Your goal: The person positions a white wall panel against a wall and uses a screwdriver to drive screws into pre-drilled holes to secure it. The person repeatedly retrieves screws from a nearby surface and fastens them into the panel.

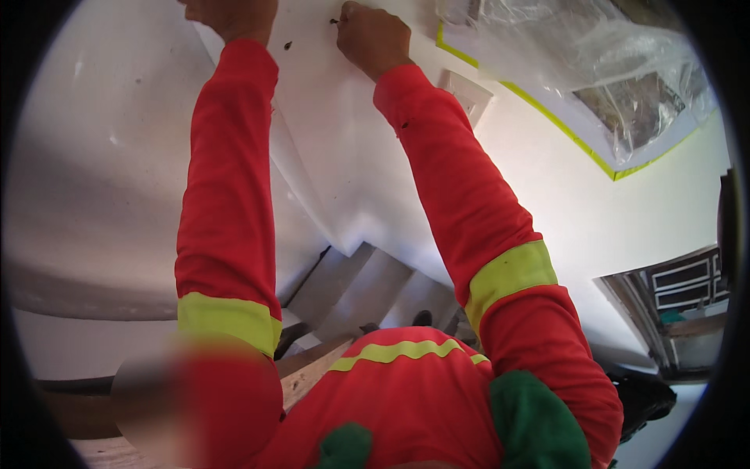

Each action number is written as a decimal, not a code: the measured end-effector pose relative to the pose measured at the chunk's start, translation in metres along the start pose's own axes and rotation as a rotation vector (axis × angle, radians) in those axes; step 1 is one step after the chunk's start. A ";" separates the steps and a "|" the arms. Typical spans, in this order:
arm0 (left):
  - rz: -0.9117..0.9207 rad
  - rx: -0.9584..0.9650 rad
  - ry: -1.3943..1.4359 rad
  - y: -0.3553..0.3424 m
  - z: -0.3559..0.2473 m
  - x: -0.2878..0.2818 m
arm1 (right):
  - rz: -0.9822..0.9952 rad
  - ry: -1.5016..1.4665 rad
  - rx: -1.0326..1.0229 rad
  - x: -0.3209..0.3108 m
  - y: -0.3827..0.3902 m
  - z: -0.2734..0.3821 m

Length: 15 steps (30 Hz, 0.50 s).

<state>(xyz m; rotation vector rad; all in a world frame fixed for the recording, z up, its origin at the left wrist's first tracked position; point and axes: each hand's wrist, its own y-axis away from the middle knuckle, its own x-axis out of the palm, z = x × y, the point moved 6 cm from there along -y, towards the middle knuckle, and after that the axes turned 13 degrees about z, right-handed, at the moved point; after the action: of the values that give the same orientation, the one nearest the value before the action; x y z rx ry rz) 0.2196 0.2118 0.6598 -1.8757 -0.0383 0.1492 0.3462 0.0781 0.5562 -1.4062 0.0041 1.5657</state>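
Both my arms, in red sleeves with yellow-green bands, reach up along a white wall (336,133). My left hand (238,17) is at the top edge of the picture, where its fingers are cut off or hidden. To its right, my right hand (373,41) is closed, with its fingers curled toward the wall. A small dark thing (334,21) shows by its fingertips, too small to name. Between the hands, a small dark mark or hole (287,45) shows on the white surface.
A board with a yellow-green edge (547,117), partly under clear plastic sheeting (578,47), is at the upper right. A white switch plate (467,95) sits beside my right forearm. Grey stairs (367,285) lie far below. Wooden planks (308,375) are near my body, and a window (683,281) is at the right.
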 end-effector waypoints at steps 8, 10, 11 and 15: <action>-0.131 0.236 -0.129 -0.003 0.013 0.000 | -0.164 -0.426 0.105 0.032 0.042 -0.032; 0.049 0.123 0.101 -0.010 0.013 -0.001 | -0.187 -0.533 0.092 0.054 0.029 -0.038; 0.138 0.062 0.209 -0.011 0.011 -0.001 | -0.198 -0.587 0.083 0.057 0.026 -0.038; 0.173 0.078 0.260 -0.006 -0.004 0.002 | -0.298 -0.633 -0.016 0.055 0.028 -0.033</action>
<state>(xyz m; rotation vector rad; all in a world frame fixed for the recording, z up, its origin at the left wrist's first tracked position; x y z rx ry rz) 0.2220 0.2103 0.6660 -1.8053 0.3044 0.0239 0.3619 0.0798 0.4879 -0.8243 -0.5713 1.6876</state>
